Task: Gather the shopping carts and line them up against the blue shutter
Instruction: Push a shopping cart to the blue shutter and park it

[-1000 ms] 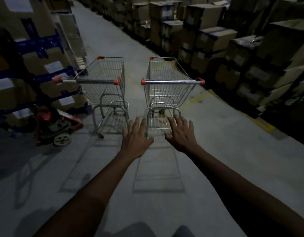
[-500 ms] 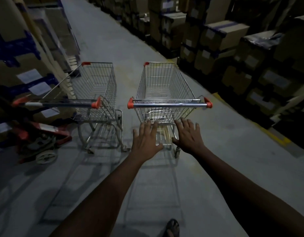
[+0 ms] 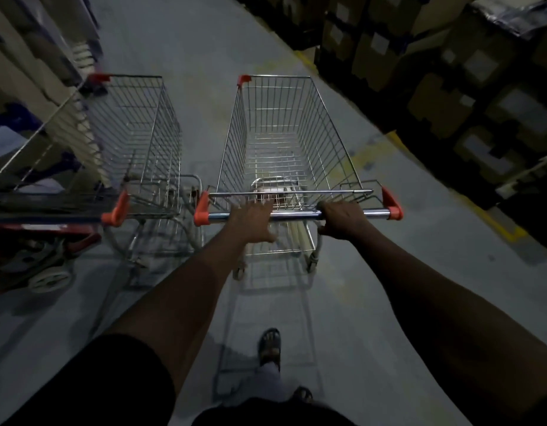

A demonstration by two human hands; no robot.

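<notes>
Two empty wire shopping carts with orange handle ends stand side by side in a dim warehouse aisle. The right cart (image 3: 284, 139) is directly in front of me. My right hand (image 3: 343, 218) is curled around its chrome handle bar (image 3: 297, 215), right of centre. My left hand (image 3: 250, 219) lies over the same bar left of centre, thumb below it; its fingers are blurred, so its grip is unclear. The left cart (image 3: 137, 142) stands untouched beside it, its handle end (image 3: 115, 210) close to the right cart's. No blue shutter is in view.
A red pallet jack (image 3: 35, 250) sits at the lower left, behind the left cart. Stacked cardboard boxes (image 3: 450, 103) line the right side behind a yellow floor line (image 3: 496, 222). Racks with boxes (image 3: 26, 72) line the left. My sandalled foot (image 3: 269, 345) is on the grey floor.
I have walked up to the right cart. Both hands have moved forward from open air onto its handle bar, and the right hand has closed on it.
</notes>
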